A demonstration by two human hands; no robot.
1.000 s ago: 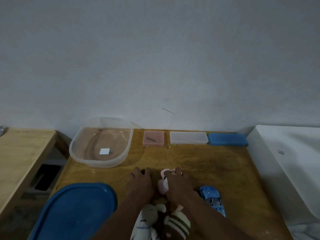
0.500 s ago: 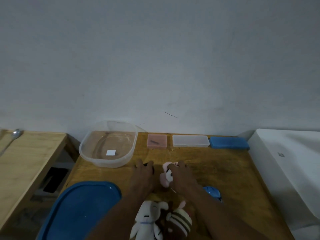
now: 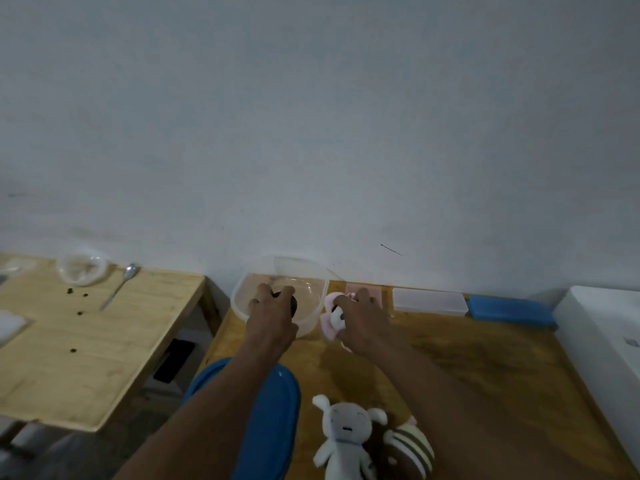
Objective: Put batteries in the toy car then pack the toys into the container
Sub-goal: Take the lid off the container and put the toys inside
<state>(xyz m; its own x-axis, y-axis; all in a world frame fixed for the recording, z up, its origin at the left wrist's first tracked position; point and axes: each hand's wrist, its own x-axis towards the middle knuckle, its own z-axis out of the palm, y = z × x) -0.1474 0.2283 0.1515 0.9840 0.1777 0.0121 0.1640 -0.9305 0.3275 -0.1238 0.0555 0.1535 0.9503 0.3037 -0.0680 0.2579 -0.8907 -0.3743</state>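
My left hand (image 3: 272, 315) hovered over the clear container (image 3: 313, 325) at about eleven o'clock on the desk (image 3: 485, 368), its grip closed around a small dark object (image 3: 292, 304) that I could not identify for certain. My right hand (image 3: 360, 318) sat just beside the container's right rim, at twelve o'clock, grip wrapped around a pink and white toy (image 3: 331, 318). Whether either was the toy car I could not tell; the picture was too dim.

I judged the step in hand to be dropping both items into the container. To do it well, I wanted the left hand lowered inside the walls before loosening, so the dark piece would not bounce out, and the right hand carried left over the rim rather than against it.

A white plush bunny (image 3: 343, 441) and a striped plush (image 3: 410, 453) lay at six o'clock, well apart from the container and not yet packed. The blue lid (image 3: 273, 420) rested at seven o'clock.
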